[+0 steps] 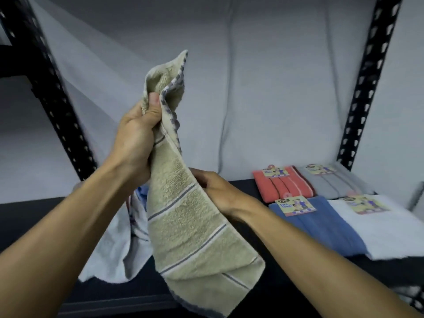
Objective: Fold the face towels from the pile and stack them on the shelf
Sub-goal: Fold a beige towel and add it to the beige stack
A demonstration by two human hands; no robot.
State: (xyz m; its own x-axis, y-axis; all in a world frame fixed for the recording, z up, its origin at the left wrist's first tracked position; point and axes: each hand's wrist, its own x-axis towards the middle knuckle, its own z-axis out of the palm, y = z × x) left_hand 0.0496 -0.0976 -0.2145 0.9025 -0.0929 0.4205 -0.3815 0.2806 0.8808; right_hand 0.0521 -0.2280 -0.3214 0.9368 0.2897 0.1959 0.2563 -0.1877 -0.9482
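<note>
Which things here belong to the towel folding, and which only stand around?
Job: beige striped terry towel, left hand, right hand, pale unfolded towel pile, four folded labelled towels, black shelf board.
Around: black perforated rack posts, grey backdrop cloth.

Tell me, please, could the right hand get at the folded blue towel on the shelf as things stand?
Probably yes, once freed. The right hand is on the beige towel's edge, its fingers hidden behind the cloth. The blue towel lies just to its right on the shelf, with nothing between them.

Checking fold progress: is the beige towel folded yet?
Not folded. The beige towel hangs bunched from the left hand; the right hand holds its edge.
</note>
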